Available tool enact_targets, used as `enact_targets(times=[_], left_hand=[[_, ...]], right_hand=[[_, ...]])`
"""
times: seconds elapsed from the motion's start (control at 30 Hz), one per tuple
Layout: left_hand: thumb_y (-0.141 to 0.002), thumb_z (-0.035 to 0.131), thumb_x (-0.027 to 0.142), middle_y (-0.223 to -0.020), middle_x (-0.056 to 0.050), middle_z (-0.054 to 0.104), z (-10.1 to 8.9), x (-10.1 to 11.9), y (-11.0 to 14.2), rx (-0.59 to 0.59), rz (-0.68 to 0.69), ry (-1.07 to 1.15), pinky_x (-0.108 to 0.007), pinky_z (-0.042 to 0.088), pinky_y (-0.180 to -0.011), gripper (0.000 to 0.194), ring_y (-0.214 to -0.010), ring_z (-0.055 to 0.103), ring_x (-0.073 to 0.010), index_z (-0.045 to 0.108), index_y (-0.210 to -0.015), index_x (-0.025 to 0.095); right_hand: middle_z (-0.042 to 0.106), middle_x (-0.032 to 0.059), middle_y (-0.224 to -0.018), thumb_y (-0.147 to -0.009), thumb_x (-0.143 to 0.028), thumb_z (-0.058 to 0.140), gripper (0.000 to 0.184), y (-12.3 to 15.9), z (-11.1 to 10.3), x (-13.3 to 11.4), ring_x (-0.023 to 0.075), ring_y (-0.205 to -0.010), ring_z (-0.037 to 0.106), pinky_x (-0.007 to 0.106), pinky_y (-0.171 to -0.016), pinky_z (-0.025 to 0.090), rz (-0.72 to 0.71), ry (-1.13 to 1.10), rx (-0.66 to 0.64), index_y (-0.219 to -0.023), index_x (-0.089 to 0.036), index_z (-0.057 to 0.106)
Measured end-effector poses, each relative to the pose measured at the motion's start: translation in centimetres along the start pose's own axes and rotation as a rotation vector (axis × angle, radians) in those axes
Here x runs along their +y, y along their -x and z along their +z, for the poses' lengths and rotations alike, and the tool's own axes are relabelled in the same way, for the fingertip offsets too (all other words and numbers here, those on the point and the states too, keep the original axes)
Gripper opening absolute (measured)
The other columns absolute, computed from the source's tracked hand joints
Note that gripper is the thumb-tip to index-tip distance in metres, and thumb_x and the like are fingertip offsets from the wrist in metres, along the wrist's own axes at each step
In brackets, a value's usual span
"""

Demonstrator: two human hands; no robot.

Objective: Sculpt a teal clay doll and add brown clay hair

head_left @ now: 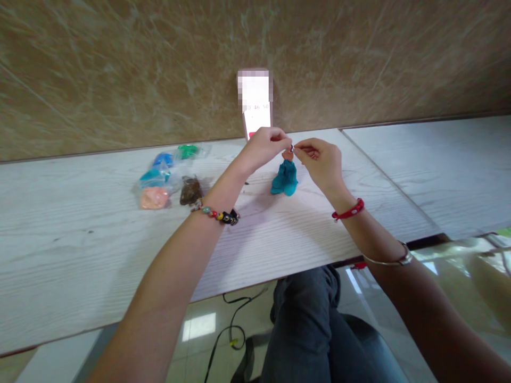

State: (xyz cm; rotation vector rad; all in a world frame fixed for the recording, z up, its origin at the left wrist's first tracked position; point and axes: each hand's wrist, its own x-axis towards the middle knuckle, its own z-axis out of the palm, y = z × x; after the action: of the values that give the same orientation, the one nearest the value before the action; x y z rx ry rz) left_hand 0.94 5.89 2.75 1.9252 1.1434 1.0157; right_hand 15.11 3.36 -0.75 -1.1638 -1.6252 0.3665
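A small clay figure [285, 177] stands upright on the white table, with a teal skirt-like lower part and an orange-peach upper part [287, 155]. At its top is a tiny dark piece [291, 148], probably clay, between the fingertips of both hands. My left hand [268, 142] comes in from the left, thumb and fingers pinched at that dark piece. From the right, my right hand [322, 162] pinches close beside it, fingers curled in. Whatever lies between the right fingertips is too small to make out. The hands partly cover the figure's top.
Plastic bags of clay lie on the table [99, 234] to the left: green [188, 151], blue [163, 159], teal [155, 176], peach [154, 198] and brown [190, 190]. A lit phone [257, 98] leans against the marbled wall [139, 69]. A black cable [230, 324] lies on the floor.
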Motion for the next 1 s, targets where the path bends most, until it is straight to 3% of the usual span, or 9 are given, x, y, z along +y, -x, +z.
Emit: enact_targets(times=[0.6, 0.83, 1.0], left_hand=[[-0.078, 0.048, 0.023, -0.069, -0.002, 0.059, -0.4, -0.1, -0.1, -0.026, 0.018, -0.090, -0.025, 0.039, -0.068, 0.019, -0.075, 0.053, -0.0115, 0.062, -0.072, 0.011], [-0.079, 0.049, 0.020, -0.077, -0.004, 0.059, -1.7, 0.5, 0.3, -0.099, -0.005, -0.120, -0.026, 0.038, -0.070, 0.017, -0.081, 0.053, -0.0130, 0.062, -0.083, 0.011], [-0.076, 0.052, 0.021, -0.082, -0.005, 0.062, -2.2, 0.5, 0.4, -0.230, -0.009, -0.104, -0.027, 0.040, -0.071, 0.019, -0.080, 0.054, -0.0129, 0.062, -0.090, 0.013]], right_hand=[[0.060, -0.0004, -0.067, -0.076, -0.032, 0.053, 0.018, 0.0, 0.0, -0.1, 0.0086, -0.058, 0.053, 0.024, -0.055, 0.041, -0.009, -0.002, 0.008, -0.074, -0.016, 0.062], [0.062, 0.0003, -0.068, -0.075, -0.028, 0.052, 0.015, 0.0, -0.1, -0.2, 0.0099, -0.059, 0.055, 0.024, -0.056, 0.043, 0.017, -0.018, 0.019, -0.073, -0.017, 0.062], [0.062, 0.0003, -0.065, -0.073, -0.026, 0.053, 0.013, 0.1, -0.1, -0.3, 0.0105, -0.058, 0.056, 0.024, -0.056, 0.043, 0.052, -0.029, 0.021, -0.071, -0.017, 0.062]])
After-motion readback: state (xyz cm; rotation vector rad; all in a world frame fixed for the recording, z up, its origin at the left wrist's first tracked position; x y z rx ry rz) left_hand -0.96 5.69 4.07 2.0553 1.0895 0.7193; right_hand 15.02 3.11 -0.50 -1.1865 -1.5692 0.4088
